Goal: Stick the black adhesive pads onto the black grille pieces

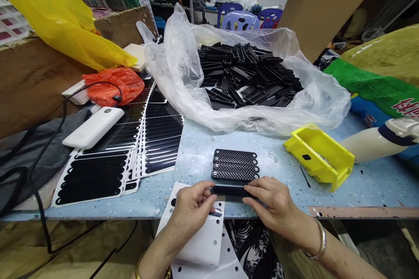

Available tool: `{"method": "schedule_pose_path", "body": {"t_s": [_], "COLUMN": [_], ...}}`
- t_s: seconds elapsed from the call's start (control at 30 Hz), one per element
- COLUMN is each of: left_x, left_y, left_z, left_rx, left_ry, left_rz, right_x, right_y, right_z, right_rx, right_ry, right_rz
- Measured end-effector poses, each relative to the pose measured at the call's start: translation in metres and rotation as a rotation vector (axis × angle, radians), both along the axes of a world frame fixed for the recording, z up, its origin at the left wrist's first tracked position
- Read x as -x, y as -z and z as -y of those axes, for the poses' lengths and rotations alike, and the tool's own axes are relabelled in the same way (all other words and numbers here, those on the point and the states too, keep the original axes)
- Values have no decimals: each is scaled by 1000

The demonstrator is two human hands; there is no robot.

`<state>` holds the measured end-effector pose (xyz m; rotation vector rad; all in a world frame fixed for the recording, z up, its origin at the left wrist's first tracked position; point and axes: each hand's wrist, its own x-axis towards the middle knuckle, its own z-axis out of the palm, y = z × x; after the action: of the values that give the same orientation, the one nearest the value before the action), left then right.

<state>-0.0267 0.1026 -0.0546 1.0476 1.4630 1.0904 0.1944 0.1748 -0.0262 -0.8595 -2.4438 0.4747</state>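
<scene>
A slim black bar (229, 190) with rounded ends lies level between my two hands at the table's front edge. My left hand (193, 205) pinches its left end, above a white backing sheet (199, 235) that hangs over the edge and has one black sticker (216, 212) on it. At the other end, the fingers of my right hand (273, 198) close on the bar. Just behind it, several black bars with a lattice surface (235, 165) lie side by side in a neat block, with small metal dots at their ends.
A clear plastic bag (235, 120) full of black bars stands at the back. Sheets of black stickers (93, 176) are stacked at left under a white power bank (94, 127) with a cable. A yellow bin (337, 170) and a white bottle (366, 144) are at right.
</scene>
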Motion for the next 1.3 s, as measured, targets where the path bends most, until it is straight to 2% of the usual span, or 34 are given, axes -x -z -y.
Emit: {"method": "schedule_pose_path", "body": {"t_s": [0.43, 0.73, 1.0, 1.3], "left_x": [-1, 4, 0, -3], "left_y": [-6, -9, -8, -9], "left_z": [-2, -3, -7, -8], "left_rx": [0, 37, 101, 100], "left_ry": [-20, 25, -64, -104], "left_rz": [-27, -80, -54, -36], "right_x": [1, 2, 3, 2], "right_y": [-4, -6, -5, -1], "right_z": [-3, -6, -5, -7], "right_rx": [-67, -77, -84, -55], "right_ry": [-16, -35, -11, -8], "right_rz": [95, 105, 87, 98]}}
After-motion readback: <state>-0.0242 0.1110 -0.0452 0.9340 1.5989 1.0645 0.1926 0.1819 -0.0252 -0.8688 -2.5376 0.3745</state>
